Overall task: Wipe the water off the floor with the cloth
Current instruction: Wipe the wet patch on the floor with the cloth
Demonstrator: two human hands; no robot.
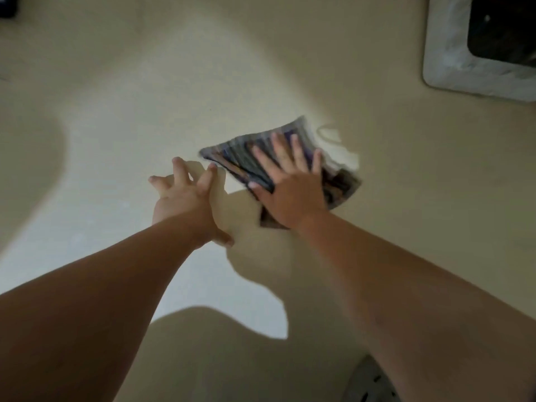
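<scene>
A dark striped cloth, folded flat and blurred, lies on the cream floor in the middle of the view. My right hand presses flat on it with straight, spread fingers. A thin shiny patch of water shows on the floor just beyond the cloth's far right edge. My left hand rests on the bare floor to the left of the cloth with fingers spread, its fingertips close to the cloth's left corner.
A grey stone-like frame around a dark opening sits at the top right. A dark object shows at the top left corner. A dark patterned item lies at the bottom edge. Shadows cross the floor.
</scene>
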